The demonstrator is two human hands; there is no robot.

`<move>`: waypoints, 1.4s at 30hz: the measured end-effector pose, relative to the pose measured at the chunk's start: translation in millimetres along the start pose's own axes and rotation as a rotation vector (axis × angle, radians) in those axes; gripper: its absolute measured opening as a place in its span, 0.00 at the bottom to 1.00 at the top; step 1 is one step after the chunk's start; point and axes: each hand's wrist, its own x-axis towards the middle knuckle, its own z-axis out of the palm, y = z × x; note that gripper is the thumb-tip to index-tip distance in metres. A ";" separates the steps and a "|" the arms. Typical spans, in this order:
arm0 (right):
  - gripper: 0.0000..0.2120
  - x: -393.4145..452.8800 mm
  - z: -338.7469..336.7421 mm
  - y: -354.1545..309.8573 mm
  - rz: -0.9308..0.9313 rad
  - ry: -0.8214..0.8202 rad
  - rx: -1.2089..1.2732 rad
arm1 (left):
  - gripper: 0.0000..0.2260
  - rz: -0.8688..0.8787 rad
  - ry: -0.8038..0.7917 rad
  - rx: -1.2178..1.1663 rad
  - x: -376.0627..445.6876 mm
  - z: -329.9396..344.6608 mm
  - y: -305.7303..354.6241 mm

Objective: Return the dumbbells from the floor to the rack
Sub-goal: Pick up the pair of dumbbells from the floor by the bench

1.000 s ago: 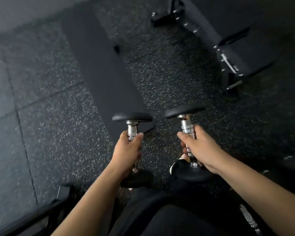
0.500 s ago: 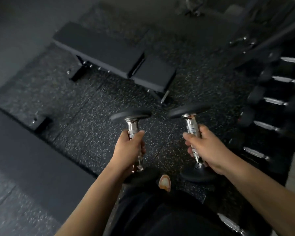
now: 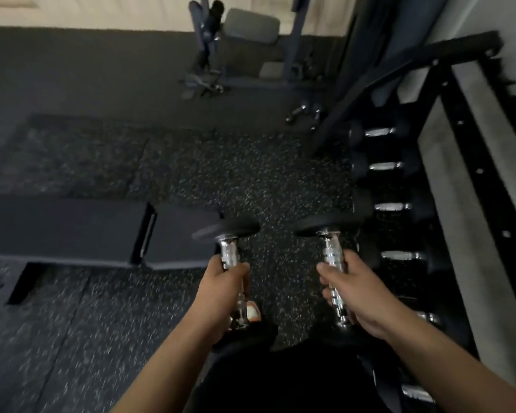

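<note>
Each of my hands carries a dumbbell with a chrome handle and black round heads, held in the air in front of my body. My left hand (image 3: 224,290) is closed around the handle of the left dumbbell (image 3: 228,251). My right hand (image 3: 350,293) grips the handle of the right dumbbell (image 3: 331,248). Both dumbbells point away from me, their far heads level with each other. The black dumbbell rack (image 3: 459,162) runs along the right side, close to my right hand, with several dumbbells lying in a row on it.
A black padded bench (image 3: 72,228) stands to the left, its end just left of the left dumbbell. A weight machine (image 3: 239,49) stands at the far wall. Small dumbbells (image 3: 304,113) lie on the speckled rubber floor (image 3: 221,174) near the rack's far end.
My view has swung to the right: the bench slid to the left and the rack came fully into sight on the right. Both hands keep the same hold on the dumbbells.
</note>
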 end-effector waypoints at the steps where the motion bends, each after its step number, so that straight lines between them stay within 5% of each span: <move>1: 0.08 11.2 -4.1 -10.6 0.004 0.011 0.012 | 0.10 0.002 -0.022 0.025 16.1 6.2 13.9; 24: 0.09 298.3 -237.5 -182.8 0.044 0.390 0.378 | 0.05 0.111 -0.348 0.443 304.3 303.5 274.6; 42: 0.11 455.6 -322.5 -269.4 0.225 0.918 0.631 | 0.18 0.088 -0.829 0.755 531.5 502.9 411.0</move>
